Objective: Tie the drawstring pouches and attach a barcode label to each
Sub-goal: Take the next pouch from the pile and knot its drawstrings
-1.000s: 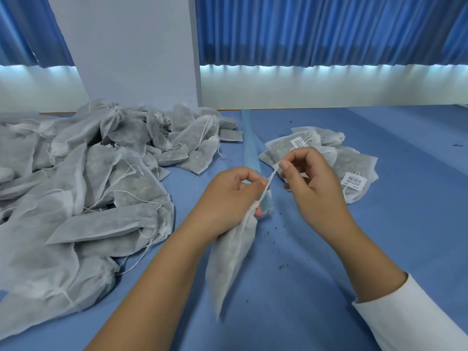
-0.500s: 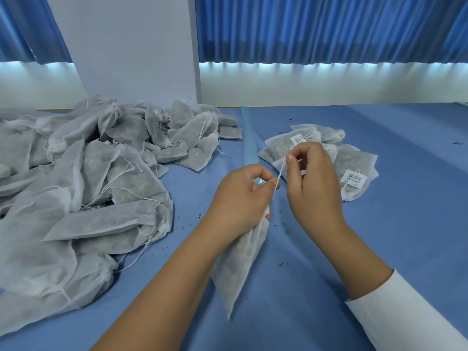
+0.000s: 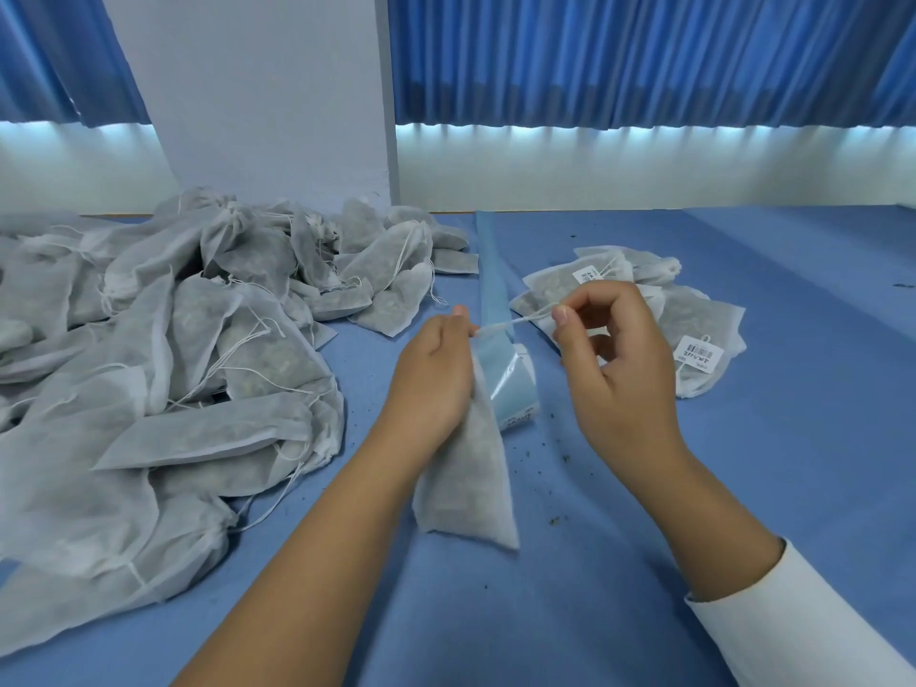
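My left hand [image 3: 436,374] grips the gathered neck of a grey-white drawstring pouch [image 3: 471,478], which hangs down to the blue table. Its white drawstring [image 3: 515,323] runs taut to the right, where my right hand [image 3: 614,359] pinches it between thumb and forefinger. A roll of blue label backing [image 3: 513,389] lies just behind the pouch, its strip [image 3: 490,275] trailing away across the table. A small stack of tied pouches with barcode labels [image 3: 699,354] lies beyond my right hand.
A large heap of grey pouches with loose strings [image 3: 163,349] covers the table's left side. A white panel [image 3: 267,91] stands at the back, with blue curtains behind. Dark crumbs [image 3: 552,520] dot the blue table cloth [image 3: 793,463].
My hands have drawn apart: the left moved left with the pouch neck, the right moved right, and the string now stretches sideways between them. The label roll shows between my hands.
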Available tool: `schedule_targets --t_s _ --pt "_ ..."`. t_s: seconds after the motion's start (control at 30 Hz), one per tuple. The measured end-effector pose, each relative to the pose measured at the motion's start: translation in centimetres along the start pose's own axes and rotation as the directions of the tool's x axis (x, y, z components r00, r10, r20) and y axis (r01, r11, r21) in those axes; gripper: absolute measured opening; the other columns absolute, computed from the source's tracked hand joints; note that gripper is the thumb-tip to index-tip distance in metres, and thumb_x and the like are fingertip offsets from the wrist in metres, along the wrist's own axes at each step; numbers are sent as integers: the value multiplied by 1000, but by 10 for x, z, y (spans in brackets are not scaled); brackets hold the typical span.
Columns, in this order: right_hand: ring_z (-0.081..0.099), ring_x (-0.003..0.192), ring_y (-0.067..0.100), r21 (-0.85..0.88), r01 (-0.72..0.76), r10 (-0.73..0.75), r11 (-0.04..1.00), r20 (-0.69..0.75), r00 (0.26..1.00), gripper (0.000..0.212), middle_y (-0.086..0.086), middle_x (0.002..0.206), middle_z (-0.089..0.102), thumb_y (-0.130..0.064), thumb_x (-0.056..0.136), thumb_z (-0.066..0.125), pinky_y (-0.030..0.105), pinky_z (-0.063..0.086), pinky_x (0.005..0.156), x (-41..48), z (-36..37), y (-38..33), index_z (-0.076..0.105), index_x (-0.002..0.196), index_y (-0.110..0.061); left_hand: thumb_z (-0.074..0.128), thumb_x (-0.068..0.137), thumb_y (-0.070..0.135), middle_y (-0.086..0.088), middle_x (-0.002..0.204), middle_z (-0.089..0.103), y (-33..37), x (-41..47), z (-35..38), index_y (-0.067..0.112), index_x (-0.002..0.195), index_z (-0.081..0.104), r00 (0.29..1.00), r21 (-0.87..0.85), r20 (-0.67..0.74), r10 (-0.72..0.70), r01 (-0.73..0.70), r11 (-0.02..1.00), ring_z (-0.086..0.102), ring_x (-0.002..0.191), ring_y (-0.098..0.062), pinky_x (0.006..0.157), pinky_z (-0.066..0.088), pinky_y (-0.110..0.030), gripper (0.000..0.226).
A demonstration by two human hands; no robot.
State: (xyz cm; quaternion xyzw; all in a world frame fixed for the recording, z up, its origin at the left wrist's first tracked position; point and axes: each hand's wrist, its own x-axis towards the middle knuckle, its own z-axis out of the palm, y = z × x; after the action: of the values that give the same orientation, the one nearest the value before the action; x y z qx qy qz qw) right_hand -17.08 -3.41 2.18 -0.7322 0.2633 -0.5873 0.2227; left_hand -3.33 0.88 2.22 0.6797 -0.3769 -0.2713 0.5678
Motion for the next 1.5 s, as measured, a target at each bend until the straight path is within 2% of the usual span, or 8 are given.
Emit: schedule_targets --t_s 0.2,0.5,0.77,0.9,1.0,1.2,1.33,1.5 --pt "53 87 2 -22 175 -169 984 153 974 4 -15 93 55 -14 94 56 12 44 72 -8 6 2 60 92 -15 49 76 28 11 82 59 4 8 -12 25 91 66 988 -248 44 -146 152 957 55 78 -8 70 45 -27 23" --pt "53 100 14 -91 171 -124 981 380 917 11 1 102 57 -19 93 59 27 44 88 -11 9 6 68 93 -11 51 93 -4 -2 76 64 4 18 -23 9 101 64 990 -671 -15 -142 95 736 61 69 -11 66 50 -23 20" --pt "34 133 4 -86 -1 34 996 383 923 14 -21 131 46 -17 92 66 7 19 104 -8 5 1 63 90 -31 46 96 -5 -7 86 64 13 18 -31 8 107 59 984 -826 175 -26 162 541 64 76 -15 74 54 -26 21" --pt "53 92 2 16 -75 64 997 382 922 18 -25 93 58 -13 92 65 17 36 85 -7 3 -1 61 87 -29 46 96 -4 -2 77 68 18 14 -31 6 108 59 979 -831 204 9 168 530 67 74 -12 70 57 -25 21" --pt "55 91 0 76 -128 92 989 366 926 15 -17 91 60 -10 92 65 10 37 82 -7 5 -2 63 87 -24 44 95 -3 -4 79 68 20 10 -29 3 115 59 983 -842 182 23 143 521 66 81 -15 88 53 -30 26" --pt "59 80 -2 251 -325 235 912 330 914 7 -18 82 65 -9 93 63 11 44 75 -3 3 1 65 88 -13 73 87 23 -1 109 71 17 -5 -17 9 115 63 999 -552 38 -24 41 833 70 102 -15 80 57 -29 33" --pt "59 80 0 239 -319 231 917 333 914 5 -16 82 65 -10 93 64 14 46 75 -3 3 3 66 89 -13 76 85 27 -12 97 76 16 -12 -10 6 97 72 988 -399 142 -55 108 911 73 89 -20 78 60 -35 25" --pt "59 97 -2 118 -346 291 931 331 897 11 -14 102 67 -14 94 62 11 46 77 -2 2 7 67 96 -25 74 87 24 -9 93 77 8 0 -19 7 92 73 998 -365 4 -65 63 929 74 89 -21 87 57 -43 18"
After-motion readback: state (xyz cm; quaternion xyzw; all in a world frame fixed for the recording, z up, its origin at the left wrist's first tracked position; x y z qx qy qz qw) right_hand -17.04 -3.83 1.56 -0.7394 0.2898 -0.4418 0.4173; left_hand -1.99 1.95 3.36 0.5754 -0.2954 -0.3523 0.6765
